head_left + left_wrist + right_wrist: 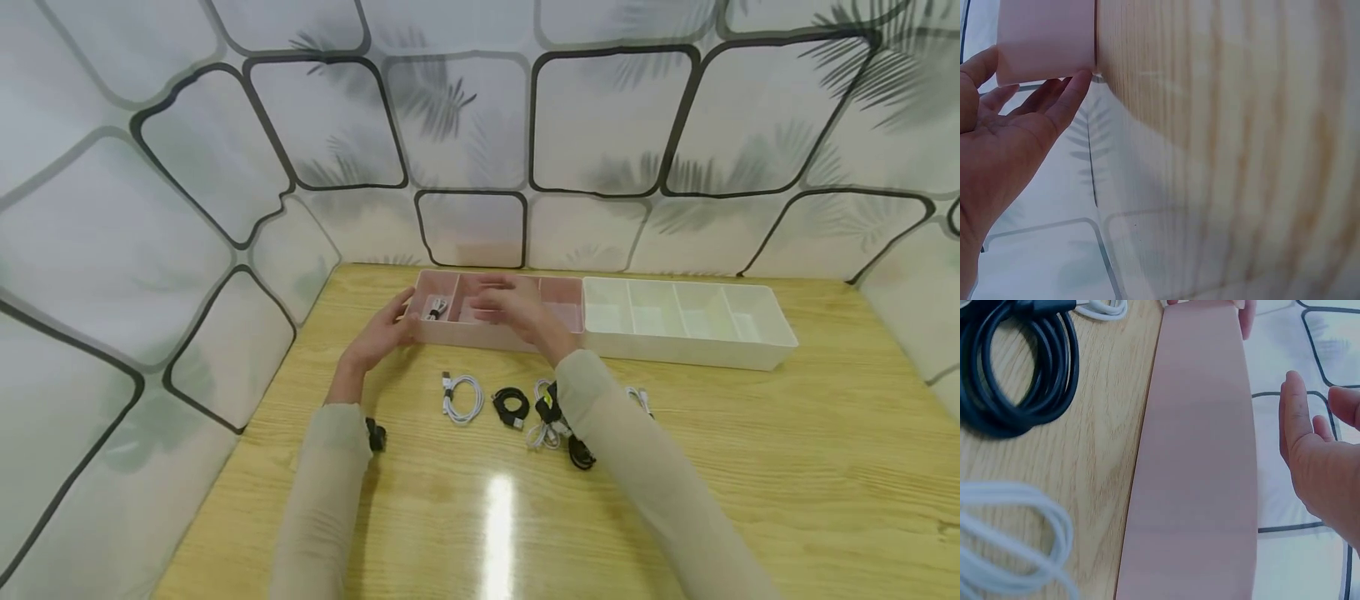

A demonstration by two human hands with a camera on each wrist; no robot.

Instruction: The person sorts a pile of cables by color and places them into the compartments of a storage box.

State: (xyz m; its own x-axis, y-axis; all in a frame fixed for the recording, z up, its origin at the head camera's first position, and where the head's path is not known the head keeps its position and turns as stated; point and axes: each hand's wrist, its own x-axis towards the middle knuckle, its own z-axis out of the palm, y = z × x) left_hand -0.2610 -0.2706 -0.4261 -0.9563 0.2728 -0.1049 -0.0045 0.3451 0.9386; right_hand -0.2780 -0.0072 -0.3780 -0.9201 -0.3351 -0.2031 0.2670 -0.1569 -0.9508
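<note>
My left hand (384,335) touches the left end of a pink divided box (480,335). Its fingers lie fairly straight against the end wall (1047,44) in the left wrist view. Over the box's middle compartments hovers my right hand (517,312), fingers extended with nothing between them; in the right wrist view this hand (1316,450) shows above the rim. A small white cable bundle with a dark tie (437,309) lies in the leftmost pink compartment. In front of the box are a coiled white cable (466,400) and a coiled black cable (512,407).
A white divided box (682,348) stands end to end with the pink one. Near the right sleeve lies a pile of black and white cables (546,429), with another white cable (640,397) beyond it. A black object (377,436) sits beside the left sleeve. Patterned curtain (472,125) hangs behind.
</note>
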